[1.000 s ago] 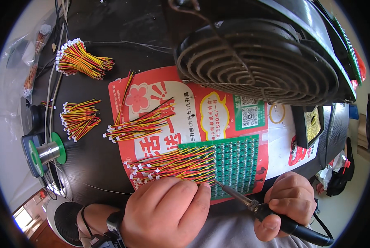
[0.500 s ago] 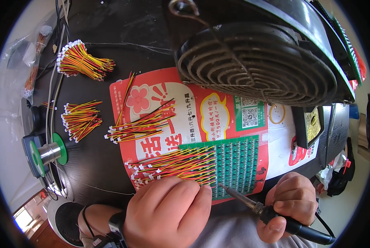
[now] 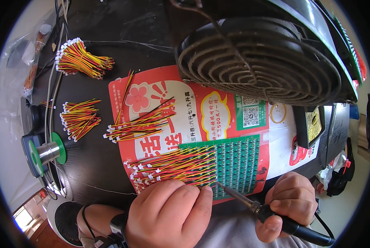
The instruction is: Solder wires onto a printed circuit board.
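Two bare hands work over a dark surface (image 3: pixel 131 37). A green panel of small circuit boards (image 3: pixel 238 161) lies near the person, on the lower part of a red and white printed sheet (image 3: pixel 172 76). Red and yellow wires with white connectors (image 3: pixel 180 159) stretch in rows across the panel's left part, their connectors toward the left and their other ends near its middle. The left hand (image 3: pixel 168 215), with a dark band (image 3: pixel 119 225) at its wrist, is curled over the lower left edge of the panel and the wires; its fingertips are mostly hidden, so I cannot tell whether it grips a wire. The right hand (image 3: pixel 290 202) is closed around the black handle of a soldering iron (image 3: pixel 238 197), whose tip points up and left to the panel near the left index finger; whether it touches is too small to tell. Farther up the sheet lies a loose group of similar wires (image 3: pixel 139 130). To its left are a smaller wire pile (image 3: pixel 79 120), a thick tied wire bundle (image 3: pixel 83 60) above that, and a green-flanged spool of solder (image 3: pixel 49 153) below. A large black fan (image 3: pixel 255 62) with a ringed grille fills the upper right, with a black-rimmed tray (image 3: pixel 302 132) of golden material below its right side.
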The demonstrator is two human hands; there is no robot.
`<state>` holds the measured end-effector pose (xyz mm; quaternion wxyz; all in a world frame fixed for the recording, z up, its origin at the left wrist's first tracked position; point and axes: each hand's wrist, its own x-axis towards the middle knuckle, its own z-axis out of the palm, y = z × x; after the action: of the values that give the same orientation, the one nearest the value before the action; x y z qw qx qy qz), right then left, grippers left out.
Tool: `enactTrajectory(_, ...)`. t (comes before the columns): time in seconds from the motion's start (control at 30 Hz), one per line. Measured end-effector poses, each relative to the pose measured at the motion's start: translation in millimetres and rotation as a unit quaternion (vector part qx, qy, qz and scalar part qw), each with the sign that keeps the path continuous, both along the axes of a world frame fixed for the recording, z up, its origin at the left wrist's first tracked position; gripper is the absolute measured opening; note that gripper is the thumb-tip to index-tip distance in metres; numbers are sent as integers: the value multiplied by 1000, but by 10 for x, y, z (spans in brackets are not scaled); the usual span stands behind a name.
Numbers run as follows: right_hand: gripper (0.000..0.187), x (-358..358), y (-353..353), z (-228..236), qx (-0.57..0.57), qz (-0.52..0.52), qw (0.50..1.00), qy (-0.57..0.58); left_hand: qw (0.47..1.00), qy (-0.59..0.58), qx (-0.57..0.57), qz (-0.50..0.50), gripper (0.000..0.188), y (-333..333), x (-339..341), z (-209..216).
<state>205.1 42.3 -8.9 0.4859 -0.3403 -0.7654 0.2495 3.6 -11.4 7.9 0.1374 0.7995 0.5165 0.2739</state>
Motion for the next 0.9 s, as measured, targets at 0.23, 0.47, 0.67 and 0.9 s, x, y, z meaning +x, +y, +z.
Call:
enactTrajectory(0.23,33,-22,-3,-23,0,-9,1000,7,1000,9,3,-4,19,-8,-7,-18)
enactTrajectory(0.47,33,38,8,80,3,-11,1000,-19,1000,-4,1,-12,20,38,46,-7)
enactTrajectory(0.67,32,-6,-25,-21,-5,-13,999,28,995,-21,91,30,11,-40,3,-153)
enactTrajectory(0.9,31,-7,-36,-10,-22,-9,1000,14,999,-12,42,14,15,-13,-5,-46)
